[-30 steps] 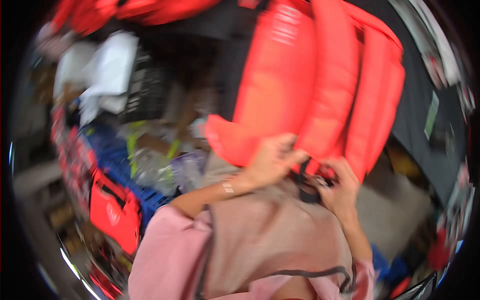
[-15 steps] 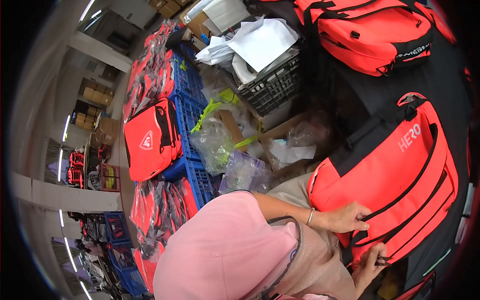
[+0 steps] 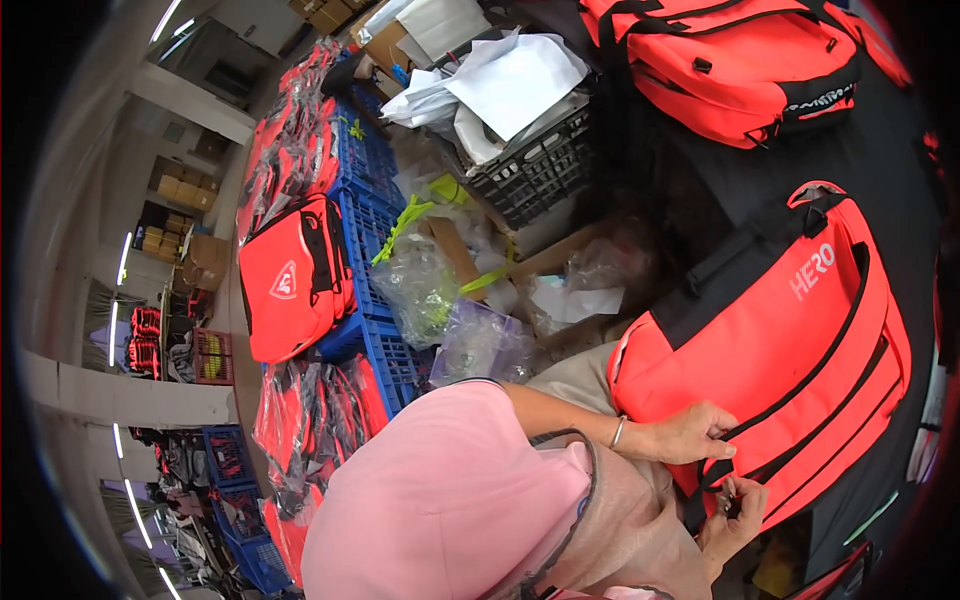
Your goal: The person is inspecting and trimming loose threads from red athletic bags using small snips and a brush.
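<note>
A bright red backpack [image 3: 740, 340] with black trim and pale lettering lies over the dark work surface and my lap. My left hand [image 3: 690, 434], wearing a bracelet, pinches the bag's black-edged seam near its lower end. Just below it, my right hand [image 3: 738, 512] is closed beside the bag's lower corner. A small dark, partly shiny thing shows between its fingers, too small to name. Black straps and webbing hang near both hands. My pink sleeve [image 3: 420, 480] covers much of the lower middle.
Another red bag [image 3: 740, 75] lies at the far right. A black crate [image 3: 535, 170] holds white papers [image 3: 520, 80]. Clear plastic bags [image 3: 415, 285] and cardboard lie below it. Blue crates [image 3: 365, 230] at left carry red bags [image 3: 295, 280], several plastic-wrapped.
My right hand has moved slightly up and left from the bag's lower edge, closer to my left hand; a dark small thing now shows in its fingers. My left hand keeps its pinch.
</note>
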Tool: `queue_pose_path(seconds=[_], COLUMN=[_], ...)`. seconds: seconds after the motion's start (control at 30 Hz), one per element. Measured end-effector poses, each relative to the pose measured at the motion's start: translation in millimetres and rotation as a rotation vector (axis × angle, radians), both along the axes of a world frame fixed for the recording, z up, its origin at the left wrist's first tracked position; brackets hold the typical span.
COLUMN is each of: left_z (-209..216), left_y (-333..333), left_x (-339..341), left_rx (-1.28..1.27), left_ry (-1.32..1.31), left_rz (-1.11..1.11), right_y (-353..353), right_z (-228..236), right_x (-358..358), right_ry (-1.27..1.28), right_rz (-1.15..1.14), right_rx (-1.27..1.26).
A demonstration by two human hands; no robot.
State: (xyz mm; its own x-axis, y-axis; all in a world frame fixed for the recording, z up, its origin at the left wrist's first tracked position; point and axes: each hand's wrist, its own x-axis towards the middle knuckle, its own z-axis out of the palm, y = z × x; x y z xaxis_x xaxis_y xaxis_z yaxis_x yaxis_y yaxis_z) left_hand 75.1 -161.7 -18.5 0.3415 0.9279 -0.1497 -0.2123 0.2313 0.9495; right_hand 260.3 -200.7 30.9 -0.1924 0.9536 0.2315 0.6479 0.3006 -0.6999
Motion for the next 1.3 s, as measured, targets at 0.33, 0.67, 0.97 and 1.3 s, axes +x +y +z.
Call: queue_pose_path(seconds=[0.33,0.67,0.97,1.3], left_z=[9.2,16.5,16.0,28.7], left_y=[-4.9,5.8,12.2,6.8], left_x=[4.6,-10.9,-31.6,-12.3], left_rx=[-0.069,-0.338,-0.485,-0.386], left_ry=[-0.187,-0.145,-0.224,-0.083], left_rz=[0.015,-0.096,-0.095,-0.205], right_y=[2.9,20.3,39.3,4.7], right_z=[22.0,16.0,25.3,30.9], right_x=[2.9,-1.2,31.5,90.2], right_ry=[-0.050,-0.083,0.002,-0.216], right_rz=[-0.010,0.281,0.324,-0.669], right_rx=[-0.276,0.016,-0.413,-0.003])
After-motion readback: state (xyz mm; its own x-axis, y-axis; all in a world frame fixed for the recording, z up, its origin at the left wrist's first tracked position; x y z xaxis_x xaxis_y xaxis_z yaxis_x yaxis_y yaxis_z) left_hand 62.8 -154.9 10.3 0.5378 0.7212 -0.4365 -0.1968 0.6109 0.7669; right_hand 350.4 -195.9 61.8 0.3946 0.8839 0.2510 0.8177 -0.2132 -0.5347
